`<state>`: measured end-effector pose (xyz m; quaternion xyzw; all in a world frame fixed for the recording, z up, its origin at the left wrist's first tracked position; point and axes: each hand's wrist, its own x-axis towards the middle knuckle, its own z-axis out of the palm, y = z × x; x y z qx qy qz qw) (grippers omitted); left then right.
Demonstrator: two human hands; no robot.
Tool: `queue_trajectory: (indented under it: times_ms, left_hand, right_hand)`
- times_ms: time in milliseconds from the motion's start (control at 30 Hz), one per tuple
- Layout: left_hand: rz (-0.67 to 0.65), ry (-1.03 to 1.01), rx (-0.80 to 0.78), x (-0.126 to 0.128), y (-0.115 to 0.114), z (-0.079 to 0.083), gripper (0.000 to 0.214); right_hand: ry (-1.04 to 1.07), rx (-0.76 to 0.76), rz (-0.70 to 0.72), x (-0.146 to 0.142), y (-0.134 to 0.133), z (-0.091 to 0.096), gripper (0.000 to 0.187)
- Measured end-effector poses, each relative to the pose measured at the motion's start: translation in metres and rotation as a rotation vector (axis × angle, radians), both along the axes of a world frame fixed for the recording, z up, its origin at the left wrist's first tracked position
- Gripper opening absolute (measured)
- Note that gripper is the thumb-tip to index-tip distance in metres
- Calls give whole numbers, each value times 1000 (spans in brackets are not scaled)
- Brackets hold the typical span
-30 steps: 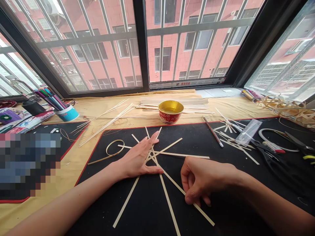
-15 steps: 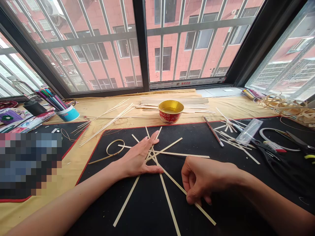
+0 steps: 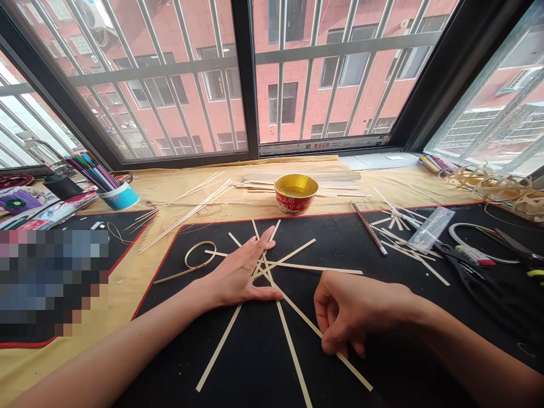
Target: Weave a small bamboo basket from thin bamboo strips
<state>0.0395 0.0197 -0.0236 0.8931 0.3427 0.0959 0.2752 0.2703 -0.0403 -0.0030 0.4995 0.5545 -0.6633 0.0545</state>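
Several thin, pale bamboo strips (image 3: 293, 351) cross one another in a star on the black mat (image 3: 238, 374). My left hand (image 3: 238, 269) lies over the left side of the crossing, its thumb and fingers spread and pressing on the strips. Part of the crossing is hidden under that palm. To the lower right, my right hand (image 3: 352, 311) pinches one slanting bamboo strip (image 3: 300, 311) between thumb and fingers, close to its near end. That strip runs from the crossing down to the right. A looped strip (image 3: 199, 255) rests on the mat beside my left wrist.
Behind the mat stands a red-and-gold bowl (image 3: 296, 195) of liquid, before stacked strips (image 3: 340, 180). A pencil (image 3: 369, 228), short strip pieces (image 3: 408, 249), a clear packet (image 3: 432, 228) and scissors (image 3: 510, 243) lie at right. A pen cup (image 3: 119, 195) stands at far left.
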Motion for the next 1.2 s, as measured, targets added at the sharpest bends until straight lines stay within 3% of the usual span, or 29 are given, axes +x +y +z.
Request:
queue_trajectory:
  times_ms: [1100,1200]
  left_hand:
    - [-30,43,49,-4,1,-6,113]
    - [-31,41,62,-3,1,-5,112]
  right_hand:
    - [-27,91,-7,-2,-9,7,17]
    - [-41,213,-58,3,-4,12,20]
